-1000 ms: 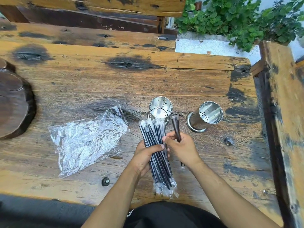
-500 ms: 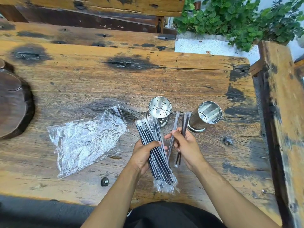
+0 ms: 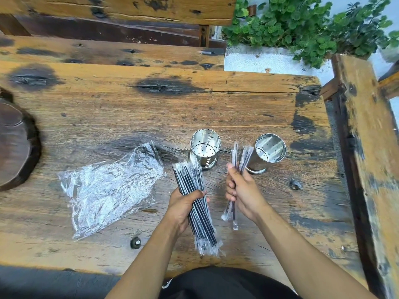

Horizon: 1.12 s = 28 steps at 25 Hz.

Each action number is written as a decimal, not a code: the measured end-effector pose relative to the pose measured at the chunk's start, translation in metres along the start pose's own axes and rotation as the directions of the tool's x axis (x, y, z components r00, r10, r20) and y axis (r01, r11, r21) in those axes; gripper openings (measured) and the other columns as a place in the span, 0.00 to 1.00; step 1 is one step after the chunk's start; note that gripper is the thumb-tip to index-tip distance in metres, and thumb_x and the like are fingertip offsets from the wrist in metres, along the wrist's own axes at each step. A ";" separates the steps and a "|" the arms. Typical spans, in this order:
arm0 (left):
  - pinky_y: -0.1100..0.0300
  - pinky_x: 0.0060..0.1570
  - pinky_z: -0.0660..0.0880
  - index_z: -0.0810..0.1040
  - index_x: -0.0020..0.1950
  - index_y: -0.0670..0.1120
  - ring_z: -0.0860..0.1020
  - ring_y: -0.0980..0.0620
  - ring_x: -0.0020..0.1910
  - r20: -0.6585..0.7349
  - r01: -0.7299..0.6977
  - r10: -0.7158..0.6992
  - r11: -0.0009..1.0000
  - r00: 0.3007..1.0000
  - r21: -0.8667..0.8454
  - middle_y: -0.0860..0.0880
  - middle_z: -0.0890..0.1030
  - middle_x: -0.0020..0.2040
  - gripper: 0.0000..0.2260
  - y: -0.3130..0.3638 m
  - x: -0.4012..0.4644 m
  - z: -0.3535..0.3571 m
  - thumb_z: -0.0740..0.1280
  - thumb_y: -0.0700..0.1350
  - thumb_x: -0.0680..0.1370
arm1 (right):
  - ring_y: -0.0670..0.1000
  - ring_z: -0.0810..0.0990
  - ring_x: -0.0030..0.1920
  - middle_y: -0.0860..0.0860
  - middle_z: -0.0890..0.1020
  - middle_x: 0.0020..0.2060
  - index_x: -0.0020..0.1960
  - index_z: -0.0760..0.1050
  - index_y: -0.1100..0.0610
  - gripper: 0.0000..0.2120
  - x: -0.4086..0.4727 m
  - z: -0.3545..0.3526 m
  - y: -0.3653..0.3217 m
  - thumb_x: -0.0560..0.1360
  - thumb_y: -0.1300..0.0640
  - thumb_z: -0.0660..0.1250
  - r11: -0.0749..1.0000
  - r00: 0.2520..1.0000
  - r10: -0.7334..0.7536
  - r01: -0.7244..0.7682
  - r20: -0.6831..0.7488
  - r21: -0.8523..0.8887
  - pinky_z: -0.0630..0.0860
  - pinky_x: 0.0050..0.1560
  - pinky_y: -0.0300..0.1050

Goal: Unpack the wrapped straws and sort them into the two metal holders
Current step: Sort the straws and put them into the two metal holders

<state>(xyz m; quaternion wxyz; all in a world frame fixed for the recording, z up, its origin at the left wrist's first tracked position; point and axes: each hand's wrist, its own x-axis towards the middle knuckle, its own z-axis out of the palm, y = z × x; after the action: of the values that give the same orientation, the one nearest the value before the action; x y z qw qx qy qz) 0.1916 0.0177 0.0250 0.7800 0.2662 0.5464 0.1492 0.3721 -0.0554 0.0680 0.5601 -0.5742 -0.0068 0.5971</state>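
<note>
Wrapped straws, main bundle (image 3: 195, 201): black, each in clear sleeve, held above the surface (image 3: 216, 108) at about 6 o'clock of centre, tips fanned toward 12. Left hand (image 3: 183, 209) wraps it at mid-length; grip clamped, fingers curled over the top, thumb side underneath and not visible.

Small batch (image 3: 238, 167): a few straws split off, in the right hand (image 3: 243, 192). Grip clamped on their middle, fingers curled round; upper ends point to 12–1 o'clock and overlap the near wall of the right holder (image 3: 269, 152). Cannot tell whether they touch it. Lower ends hang free below the fist.

Left holder (image 3: 205, 147): perforated steel cup, upright, at 12 o'clock of the bundle, looks empty. Right holder likewise upright, nothing seen inside.

Judgement on step: batch is being carried to the right holder. To do it well, square up the splayed ends first, lift so the lower ends clear the rim, then drop vertically. A loose fan may catch on the rim or tip the light cup. Keep the left grip firm; slick sleeves may slide out.

Empty outer bag (image 3: 110, 188) lies crumpled at 9 o'clock of the hands. Dark wooden slab (image 3: 15, 145) at the far 9 o'clock edge. Plants (image 3: 313, 29) at 1 o'clock beyond the surface.
</note>
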 end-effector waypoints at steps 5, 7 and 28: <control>0.41 0.56 0.83 0.82 0.55 0.39 0.85 0.38 0.51 0.048 -0.048 0.046 0.998 0.998 0.049 0.38 0.86 0.52 0.18 0.006 -0.004 0.009 0.80 0.33 0.67 | 0.46 0.63 0.24 0.46 0.69 0.26 0.59 0.77 0.59 0.15 -0.006 0.007 0.003 0.77 0.52 0.73 0.961 0.999 0.042 -0.040 0.005 -0.272 0.62 0.24 0.39; 0.43 0.57 0.83 0.83 0.58 0.40 0.87 0.39 0.53 0.109 -0.082 0.074 0.994 0.991 0.072 0.39 0.88 0.55 0.22 0.009 -0.005 0.013 0.82 0.36 0.65 | 0.46 0.67 0.23 0.48 0.74 0.25 0.57 0.78 0.55 0.14 -0.010 0.016 0.002 0.76 0.50 0.74 0.920 1.000 0.013 -0.001 0.029 -0.391 0.63 0.23 0.39; 0.38 0.63 0.79 0.66 0.74 0.31 0.80 0.34 0.61 0.105 0.062 -0.061 0.998 0.993 -0.006 0.32 0.79 0.63 0.46 0.015 -0.017 0.012 0.79 0.44 0.60 | 0.38 0.71 0.25 0.38 0.77 0.26 0.45 0.72 0.47 0.08 -0.007 0.019 0.004 0.83 0.54 0.65 0.753 0.959 -0.281 0.243 0.036 -0.612 0.68 0.29 0.31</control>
<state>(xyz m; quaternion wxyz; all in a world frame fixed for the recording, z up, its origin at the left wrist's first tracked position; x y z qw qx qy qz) 0.1975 0.0176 0.0497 0.8129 0.2532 0.5120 0.1135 0.3547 -0.0496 0.0769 0.4227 -0.7343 -0.2631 0.4615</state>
